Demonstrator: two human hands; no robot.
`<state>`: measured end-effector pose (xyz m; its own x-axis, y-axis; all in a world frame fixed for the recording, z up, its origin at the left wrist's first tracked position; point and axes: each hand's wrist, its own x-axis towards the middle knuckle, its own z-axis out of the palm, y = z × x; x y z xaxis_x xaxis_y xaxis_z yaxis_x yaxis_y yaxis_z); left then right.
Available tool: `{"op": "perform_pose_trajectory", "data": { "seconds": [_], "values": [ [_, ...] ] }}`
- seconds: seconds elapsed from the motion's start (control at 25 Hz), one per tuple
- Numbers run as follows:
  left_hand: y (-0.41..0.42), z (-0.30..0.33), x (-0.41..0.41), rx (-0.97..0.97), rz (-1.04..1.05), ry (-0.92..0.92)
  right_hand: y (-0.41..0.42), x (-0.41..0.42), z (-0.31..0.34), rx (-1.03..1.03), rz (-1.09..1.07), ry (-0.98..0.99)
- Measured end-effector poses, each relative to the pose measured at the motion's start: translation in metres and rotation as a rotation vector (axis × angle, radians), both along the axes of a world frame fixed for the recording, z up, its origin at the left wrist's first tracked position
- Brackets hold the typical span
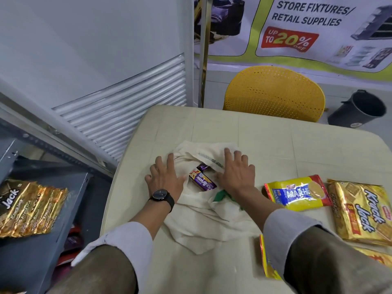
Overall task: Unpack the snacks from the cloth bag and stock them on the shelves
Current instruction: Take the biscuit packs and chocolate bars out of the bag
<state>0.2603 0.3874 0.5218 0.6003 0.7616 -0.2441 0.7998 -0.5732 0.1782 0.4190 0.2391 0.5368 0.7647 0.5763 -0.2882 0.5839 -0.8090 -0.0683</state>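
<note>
Purple snack pack [202, 181] in cloth bag [203, 211] — between spread fingers [170, 164]

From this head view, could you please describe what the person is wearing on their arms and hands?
Both hands, left and right, are bare. A black watch with a round dark face sits on the left wrist. Each arm has a dark outer sleeve over a pale grey shirt cuff.
</note>
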Motion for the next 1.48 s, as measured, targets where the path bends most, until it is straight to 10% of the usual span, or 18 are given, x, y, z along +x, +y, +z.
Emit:
{"op": "perform_pose_trajectory", "data": {
  "seconds": [0.4, 0.68, 0.84, 0.96, 1.12, 1.48],
  "values": [
    [0.070, -0.002, 0.040, -0.124, 0.062, -0.320, 0.029, 0.072, -0.007, 0.517, -0.217, 0.058],
    [0.090, -0.039, 0.059, -0.209, 0.107, -0.114, 0.039, 0.106, -0.026, 0.338, -0.273, 0.184],
    [0.072, -0.023, 0.026, -0.408, 0.203, -0.398, 0.030, 0.080, -0.003, 0.273, -0.187, 0.068],
    [0.026, -0.016, -0.037, -0.223, 0.100, -0.313, 0.023, 0.033, 0.014, 0.365, 0.046, -0.184],
    [-0.033, -0.045, -0.093, -0.139, -0.044, 0.002, 0.048, -0.026, 0.003, 0.342, 0.328, 0.039],
    [-0.038, -0.084, -0.098, 0.021, -0.099, 0.047, 0.096, -0.044, -0.031, 0.078, 0.217, 0.062]
  ]
}}
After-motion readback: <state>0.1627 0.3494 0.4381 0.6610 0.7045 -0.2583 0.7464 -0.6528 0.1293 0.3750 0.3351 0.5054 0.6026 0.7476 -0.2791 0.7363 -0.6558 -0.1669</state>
